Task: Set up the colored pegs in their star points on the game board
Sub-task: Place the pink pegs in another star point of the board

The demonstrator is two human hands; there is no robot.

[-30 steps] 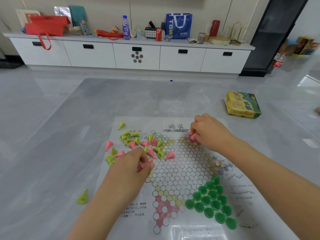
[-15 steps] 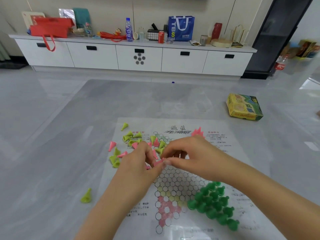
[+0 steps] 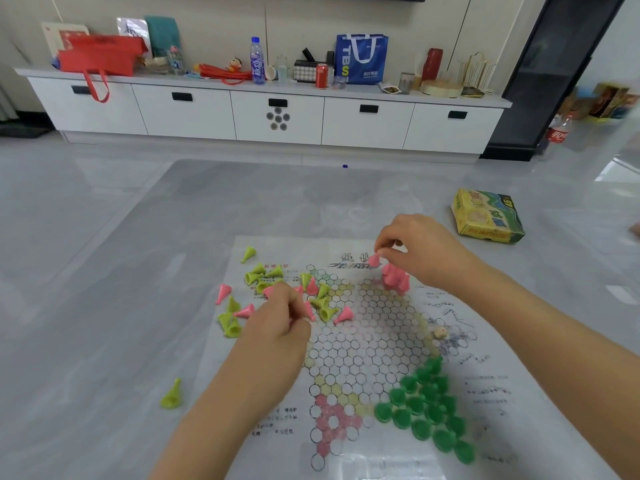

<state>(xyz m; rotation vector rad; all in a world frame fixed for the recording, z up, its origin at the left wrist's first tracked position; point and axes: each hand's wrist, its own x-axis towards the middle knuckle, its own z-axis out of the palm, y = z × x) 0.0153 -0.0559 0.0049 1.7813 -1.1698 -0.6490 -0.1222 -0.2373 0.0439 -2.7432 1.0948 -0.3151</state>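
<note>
Head view: right hand (image 3: 420, 252) pinches a pink peg (image 3: 374, 260) just above the standing pink cluster (image 3: 394, 280) at the far star point of the game board (image 3: 363, 341). Left hand (image 3: 280, 322) grips another pink peg (image 3: 309, 310) at the edge of the loose pile (image 3: 273, 292) of pink and yellow-green pegs, far-left on the board. Dark green pegs (image 3: 424, 407) fill the near-right point. Step in hand, likely: filling the pink point; next the peg needs seating upright in a free hole. Legible: "TBS" on blue bag (image 3: 362, 58); yellow box (image 3: 488, 216) print unclear.
</note>
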